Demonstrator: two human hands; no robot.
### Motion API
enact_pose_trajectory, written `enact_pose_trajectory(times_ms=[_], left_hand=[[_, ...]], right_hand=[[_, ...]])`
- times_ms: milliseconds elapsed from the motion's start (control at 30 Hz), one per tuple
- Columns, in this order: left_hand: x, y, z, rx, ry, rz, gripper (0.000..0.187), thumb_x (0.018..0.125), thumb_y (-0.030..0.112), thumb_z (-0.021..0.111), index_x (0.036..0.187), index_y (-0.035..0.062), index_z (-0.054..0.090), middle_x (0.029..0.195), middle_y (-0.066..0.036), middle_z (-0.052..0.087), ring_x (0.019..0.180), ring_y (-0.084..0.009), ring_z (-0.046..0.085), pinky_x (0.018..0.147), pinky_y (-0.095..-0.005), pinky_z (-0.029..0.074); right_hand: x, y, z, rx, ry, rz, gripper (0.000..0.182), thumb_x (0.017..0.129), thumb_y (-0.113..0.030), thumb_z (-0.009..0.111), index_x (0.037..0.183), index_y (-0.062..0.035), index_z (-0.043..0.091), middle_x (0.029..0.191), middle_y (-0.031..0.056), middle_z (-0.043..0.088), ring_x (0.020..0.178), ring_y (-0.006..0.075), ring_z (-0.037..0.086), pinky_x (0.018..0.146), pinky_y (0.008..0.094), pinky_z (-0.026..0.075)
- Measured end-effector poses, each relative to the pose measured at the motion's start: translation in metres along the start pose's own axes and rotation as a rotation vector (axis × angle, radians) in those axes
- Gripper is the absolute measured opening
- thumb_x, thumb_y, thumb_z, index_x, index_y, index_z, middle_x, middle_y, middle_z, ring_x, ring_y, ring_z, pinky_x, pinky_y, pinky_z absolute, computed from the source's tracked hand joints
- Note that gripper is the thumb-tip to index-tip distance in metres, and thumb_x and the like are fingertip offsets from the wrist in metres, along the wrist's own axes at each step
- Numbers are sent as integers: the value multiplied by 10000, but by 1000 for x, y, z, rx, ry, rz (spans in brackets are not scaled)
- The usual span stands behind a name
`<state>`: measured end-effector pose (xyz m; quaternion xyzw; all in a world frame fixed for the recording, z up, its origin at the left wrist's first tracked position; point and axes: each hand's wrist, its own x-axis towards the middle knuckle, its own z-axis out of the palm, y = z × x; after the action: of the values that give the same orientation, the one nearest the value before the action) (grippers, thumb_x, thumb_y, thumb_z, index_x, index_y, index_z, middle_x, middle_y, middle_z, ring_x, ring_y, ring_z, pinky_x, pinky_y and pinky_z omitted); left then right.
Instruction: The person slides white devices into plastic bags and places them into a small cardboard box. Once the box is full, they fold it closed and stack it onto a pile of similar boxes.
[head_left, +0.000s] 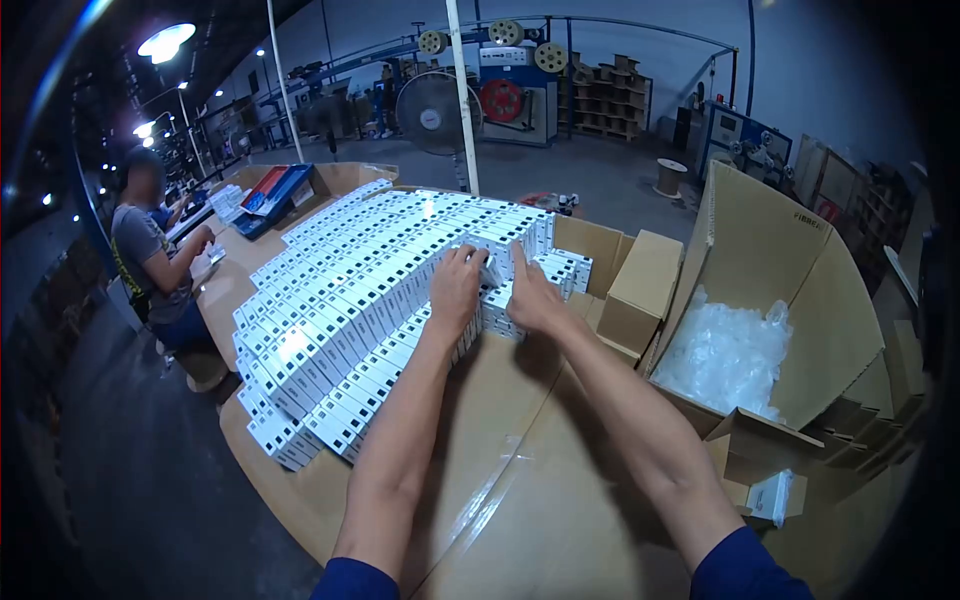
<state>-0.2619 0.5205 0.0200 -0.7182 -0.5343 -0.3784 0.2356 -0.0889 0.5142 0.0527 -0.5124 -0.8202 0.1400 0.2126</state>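
Note:
Rows of small white boxes [360,290] with dark square marks stand stacked in layers on the cardboard-covered table [510,400]. At the right part of the stack, my left hand [458,285] has its fingers curled over a white box [488,268] and grips it. Just to the right, my right hand [535,295] touches the boxes with its index finger stretched out and pointing up. Its other fingers are partly bent, and nothing shows held in them. Lower boxes lie between and behind the two hands.
Right of the stack stand a brown carton [640,285] and a large open carton [770,240] holding clear plastic bags [725,350]. A smaller open box [735,450] is at lower right. A blue tray [285,200] and a seated person [160,250] are at left; a fan [430,118] stands behind.

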Motion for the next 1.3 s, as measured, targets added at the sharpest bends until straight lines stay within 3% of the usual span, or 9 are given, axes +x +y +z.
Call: enact_pose_trajectory(times_ms=[200,333,467,567,733,900,1033,1167,1300], left_hand=[[-6,7,-27,-50,95,-35,331,736,22,804,1046,90,714,1069,-97,639,1042,-305,623,896,-440,508],[-32,62,-97,-310,209,-44,269,786,-34,724,1041,-4,643,1196,-191,602,1096,-382,608,960,-467,494],[-69,145,-155,-380,255,91,334,770,-97,750,1066,16,646,1164,-176,605,1101,-378,630,941,-468,531],[-81,208,-184,-476,201,221,311,776,-44,796,1036,22,638,1139,-158,610,1075,-355,635,902,-451,543],[-54,277,-196,-834,28,227,245,829,35,806,992,9,625,985,-152,657,898,-319,669,787,-412,553],[30,342,-94,-628,-177,311,133,889,55,700,973,-23,633,918,-187,667,881,-349,689,766,-462,544],[80,363,42,-191,-243,278,211,860,145,735,969,-13,647,927,-219,696,905,-405,696,781,-485,587],[102,358,130,65,-341,292,219,839,124,731,1005,-5,668,959,-241,730,925,-426,726,780,-476,604],[114,353,120,-466,-338,156,216,859,27,661,1072,-5,681,941,-263,721,955,-380,738,806,-459,588]], right_hand=[[-43,-19,-44,380,-124,35,913,840,-33,516,1625,20,53,1328,394,548,1235,502,579,1090,487,444],[-104,-28,-71,924,-156,116,746,1041,-281,604,1660,-306,188,1259,140,607,1011,177,594,742,342,577],[-171,-30,-80,1058,39,-217,604,1041,-290,618,1599,-208,399,1250,54,621,1101,148,567,837,313,552],[-222,-13,-93,937,221,-299,304,1005,-188,640,1259,-23,668,1106,86,702,948,148,644,800,302,521],[-311,38,-185,1042,127,23,207,1003,42,504,1077,21,696,1047,77,685,933,140,659,777,307,650],[-323,106,-244,197,387,192,341,903,-45,598,1224,-29,712,1115,223,689,1122,365,634,1021,434,499],[-291,162,-240,165,613,156,440,879,-86,617,1313,-41,675,1371,320,544,1310,450,516,1141,470,401],[-263,189,-245,34,674,161,466,877,-106,628,1341,-87,677,1299,258,603,1163,375,649,1065,440,490],[-257,206,-252,162,597,257,511,833,-123,694,1331,-12,665,1444,338,489,1339,438,499,1160,454,392]])
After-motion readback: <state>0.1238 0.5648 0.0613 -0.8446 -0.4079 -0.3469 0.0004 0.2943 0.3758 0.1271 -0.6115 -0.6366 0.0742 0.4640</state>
